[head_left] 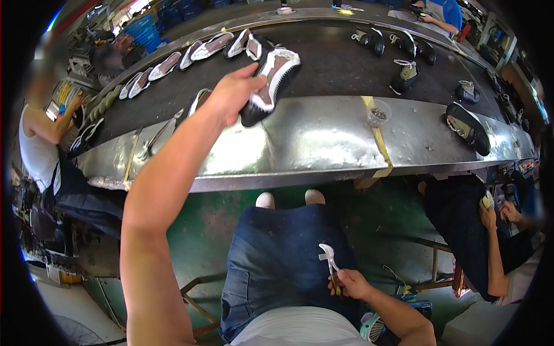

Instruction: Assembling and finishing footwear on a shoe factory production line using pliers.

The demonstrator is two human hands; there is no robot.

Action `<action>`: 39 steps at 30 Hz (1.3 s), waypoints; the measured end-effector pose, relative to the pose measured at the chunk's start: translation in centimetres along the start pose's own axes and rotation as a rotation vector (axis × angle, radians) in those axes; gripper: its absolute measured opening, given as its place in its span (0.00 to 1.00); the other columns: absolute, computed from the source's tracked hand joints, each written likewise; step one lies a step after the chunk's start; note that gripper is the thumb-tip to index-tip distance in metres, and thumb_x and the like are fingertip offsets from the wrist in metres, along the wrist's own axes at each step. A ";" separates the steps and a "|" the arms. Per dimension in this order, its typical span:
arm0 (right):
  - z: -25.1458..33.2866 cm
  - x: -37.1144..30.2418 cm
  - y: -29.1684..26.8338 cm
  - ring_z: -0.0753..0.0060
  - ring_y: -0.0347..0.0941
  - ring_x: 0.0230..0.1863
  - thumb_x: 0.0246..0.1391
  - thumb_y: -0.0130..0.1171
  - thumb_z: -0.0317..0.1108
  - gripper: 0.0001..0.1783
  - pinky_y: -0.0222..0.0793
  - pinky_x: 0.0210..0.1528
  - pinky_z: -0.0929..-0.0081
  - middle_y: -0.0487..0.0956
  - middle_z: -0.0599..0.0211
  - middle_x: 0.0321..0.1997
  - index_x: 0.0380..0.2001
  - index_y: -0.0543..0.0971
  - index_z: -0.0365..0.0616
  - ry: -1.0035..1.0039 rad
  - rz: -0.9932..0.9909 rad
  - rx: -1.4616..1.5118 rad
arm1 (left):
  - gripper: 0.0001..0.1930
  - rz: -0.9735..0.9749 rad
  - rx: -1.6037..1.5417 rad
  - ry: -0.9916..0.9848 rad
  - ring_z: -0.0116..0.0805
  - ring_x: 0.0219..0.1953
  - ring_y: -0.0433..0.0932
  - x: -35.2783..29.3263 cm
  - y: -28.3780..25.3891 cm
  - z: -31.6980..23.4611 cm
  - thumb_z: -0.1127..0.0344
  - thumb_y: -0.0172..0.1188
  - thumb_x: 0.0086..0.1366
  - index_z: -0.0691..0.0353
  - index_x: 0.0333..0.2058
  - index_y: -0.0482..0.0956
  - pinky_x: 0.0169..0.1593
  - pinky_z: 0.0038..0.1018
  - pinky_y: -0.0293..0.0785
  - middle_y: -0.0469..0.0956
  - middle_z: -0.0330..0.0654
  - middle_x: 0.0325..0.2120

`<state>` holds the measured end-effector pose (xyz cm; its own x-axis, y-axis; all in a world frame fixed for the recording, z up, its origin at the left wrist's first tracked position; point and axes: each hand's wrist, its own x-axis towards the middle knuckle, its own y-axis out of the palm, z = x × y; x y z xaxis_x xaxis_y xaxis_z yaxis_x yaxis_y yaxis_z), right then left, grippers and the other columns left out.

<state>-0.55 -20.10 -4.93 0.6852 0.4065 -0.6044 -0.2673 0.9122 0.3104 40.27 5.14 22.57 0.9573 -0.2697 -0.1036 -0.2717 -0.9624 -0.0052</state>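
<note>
Above the bench (323,138), the left hand (235,91) grips a shoe (279,75) (black, white-edged); over the trousers (277,259), the right hand (353,284) is closed round pliers (328,256).

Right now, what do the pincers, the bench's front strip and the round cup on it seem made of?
Pincers: probably metal, pale with a sheen, though partly covered by the right hand.
Front strip: likely sheet metal, glossy, with bright, uneven reflections.
Cup: clear, probably plastic, since its wall is see-through; glass isn't ruled out.
</note>
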 end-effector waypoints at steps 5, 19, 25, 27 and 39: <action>0.7 0.1 -0.7 0.75 0.79 0.37 0.73 0.32 0.54 0.31 0.63 0.25 0.84 0.82 0.60 0.41 0.52 0.73 0.36 0.040 0.014 0.051 | 0.30 -0.223 1.232 0.330 0.54 0.55 0.77 11.0 1.0 2.0 0.62 0.62 0.63 0.56 0.64 0.69 0.58 0.45 0.70 0.75 0.53 0.56; 1.1 1.0 -2.0 0.72 0.82 0.37 0.75 0.29 0.49 0.30 0.66 0.22 0.85 0.82 0.56 0.42 0.51 0.73 0.34 0.077 0.091 0.070 | 0.34 -0.202 1.651 -0.306 0.49 0.50 0.81 10.4 -18.5 3.9 0.55 0.69 0.53 0.65 0.58 0.75 0.56 0.37 0.75 0.80 0.56 0.50; 0.9 0.9 -1.1 0.72 0.82 0.36 0.74 0.29 0.49 0.30 0.66 0.22 0.85 0.82 0.57 0.41 0.51 0.73 0.34 0.038 0.064 0.020 | 0.38 -0.086 0.776 -0.151 0.35 0.47 0.81 5.5 -19.6 3.7 0.55 0.72 0.54 0.66 0.62 0.72 0.52 0.30 0.76 0.80 0.47 0.50; 0.7 0.7 -0.6 0.72 0.81 0.36 0.74 0.30 0.51 0.30 0.67 0.23 0.84 0.82 0.57 0.41 0.51 0.73 0.35 0.045 0.038 0.016 | 0.43 0.091 0.479 -0.063 0.30 0.48 0.77 1.4 -17.6 2.0 0.55 0.75 0.55 0.65 0.65 0.66 0.54 0.28 0.74 0.78 0.43 0.52; 0.3 -0.5 2.5 0.72 0.80 0.33 0.71 0.45 0.44 0.19 0.74 0.33 0.75 0.82 0.63 0.36 0.46 0.75 0.38 -0.047 -0.100 -0.105 | 0.46 -0.039 -0.516 0.091 0.27 0.47 0.78 -27.7 -3.1 16.2 0.69 0.75 0.55 0.61 0.69 0.59 0.54 0.25 0.75 0.78 0.38 0.48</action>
<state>-1.31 -18.07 -3.66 0.7422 0.3129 -0.5926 -0.2643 0.9493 0.1703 12.99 16.09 9.31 0.9766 -0.2135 -0.0263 -0.1742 -0.8564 0.4860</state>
